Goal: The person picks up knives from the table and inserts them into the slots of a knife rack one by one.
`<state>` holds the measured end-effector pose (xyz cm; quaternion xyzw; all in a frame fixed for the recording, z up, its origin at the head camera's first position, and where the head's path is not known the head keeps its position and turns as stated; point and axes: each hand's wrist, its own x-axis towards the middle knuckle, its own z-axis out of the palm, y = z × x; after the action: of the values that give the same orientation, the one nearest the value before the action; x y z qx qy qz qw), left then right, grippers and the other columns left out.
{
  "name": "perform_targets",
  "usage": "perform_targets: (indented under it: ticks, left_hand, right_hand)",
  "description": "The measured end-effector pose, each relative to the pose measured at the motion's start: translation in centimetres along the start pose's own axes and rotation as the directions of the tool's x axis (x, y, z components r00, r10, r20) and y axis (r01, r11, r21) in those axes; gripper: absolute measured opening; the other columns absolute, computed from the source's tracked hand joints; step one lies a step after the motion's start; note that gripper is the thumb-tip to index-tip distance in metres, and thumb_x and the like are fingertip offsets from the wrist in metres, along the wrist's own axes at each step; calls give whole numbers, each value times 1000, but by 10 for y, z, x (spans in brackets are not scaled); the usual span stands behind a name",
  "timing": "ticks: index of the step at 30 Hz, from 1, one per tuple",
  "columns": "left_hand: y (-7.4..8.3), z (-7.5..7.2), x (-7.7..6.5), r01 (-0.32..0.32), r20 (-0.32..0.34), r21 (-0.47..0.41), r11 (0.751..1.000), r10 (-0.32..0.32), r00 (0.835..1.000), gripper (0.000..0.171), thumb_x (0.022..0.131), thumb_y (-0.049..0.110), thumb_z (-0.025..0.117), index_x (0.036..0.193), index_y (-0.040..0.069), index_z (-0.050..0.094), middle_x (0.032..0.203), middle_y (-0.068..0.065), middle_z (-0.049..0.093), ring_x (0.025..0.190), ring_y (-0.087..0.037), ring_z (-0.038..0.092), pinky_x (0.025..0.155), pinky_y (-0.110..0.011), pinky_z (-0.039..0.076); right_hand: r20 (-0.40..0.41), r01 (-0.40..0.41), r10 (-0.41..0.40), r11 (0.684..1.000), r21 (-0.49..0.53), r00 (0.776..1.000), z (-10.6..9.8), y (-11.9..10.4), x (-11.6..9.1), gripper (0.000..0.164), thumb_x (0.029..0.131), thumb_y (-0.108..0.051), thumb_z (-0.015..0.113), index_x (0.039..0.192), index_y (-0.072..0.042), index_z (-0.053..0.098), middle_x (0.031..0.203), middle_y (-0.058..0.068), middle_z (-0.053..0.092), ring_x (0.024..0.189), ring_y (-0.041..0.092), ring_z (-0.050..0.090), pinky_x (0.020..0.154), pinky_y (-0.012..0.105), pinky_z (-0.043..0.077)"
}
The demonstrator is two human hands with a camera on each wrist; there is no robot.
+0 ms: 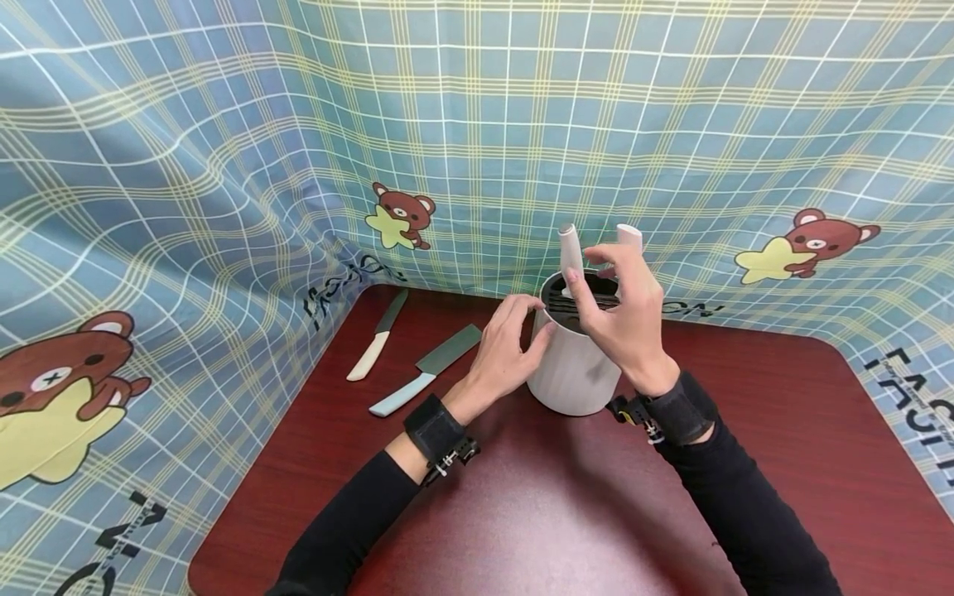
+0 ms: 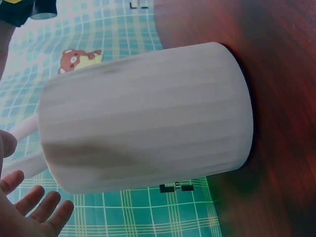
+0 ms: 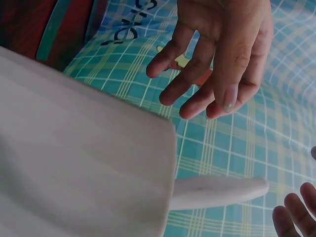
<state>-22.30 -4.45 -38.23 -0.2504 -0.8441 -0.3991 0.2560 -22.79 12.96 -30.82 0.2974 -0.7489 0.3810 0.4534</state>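
Note:
A pale grey knife block (image 1: pixel 574 372), round with dark slots in its top, stands upright on the table. Two white handles (image 1: pixel 570 248) rise from it; what they belong to is hidden inside. My left hand (image 1: pixel 507 348) is beside the block's left rim with loosely bent fingers. In the right wrist view, a gap shows between that left hand (image 3: pixel 222 54) and the block. Over the block's top is my right hand (image 1: pixel 622 310), thumb and fingers spread around the left handle's upper part. Its fingertips (image 3: pixel 291 212) appear apart from the handle in the right wrist view.
Left of the block, a cleaver (image 1: pixel 450 349) with a pale blue handle and a narrow knife (image 1: pixel 380 339) with a cream handle lie on the dark red table (image 1: pixel 522 513). A plaid curtain (image 1: pixel 492 149) encloses the back and sides.

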Motion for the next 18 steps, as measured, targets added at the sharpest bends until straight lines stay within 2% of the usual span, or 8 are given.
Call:
perform_targets:
  ticks: [6,11,18]
  left_hand:
    - [0,-5,-11,21,6,1,1000,-21,1000,31,102,30,59,122,7,62,120,-9,64,114,-25,62,97,-39,52]
    - [-1,-8,-22,33,14,13,999,-33,999,30,102,32,59,120,8,62,116,-7,66,111,-24,62,94,-40,52]
    - [-1,-14,-34,24,-13,33,999,-24,1000,26,102,32,60,116,10,63,110,-5,67,102,-19,63,87,-37,52]
  right_hand:
    - [-1,46,-46,998,38,999,0,-10,-9,27,92,-14,72,110,5,66,104,21,67,95,32,65,88,28,50]
    - [6,73,-73,994,79,997,2,-19,-18,25,90,-10,73,109,4,67,102,20,68,95,30,64,89,26,49]
    - [32,116,-121,985,128,992,7,-31,-31,22,89,-9,73,106,3,70,101,19,69,94,28,63,90,25,48]
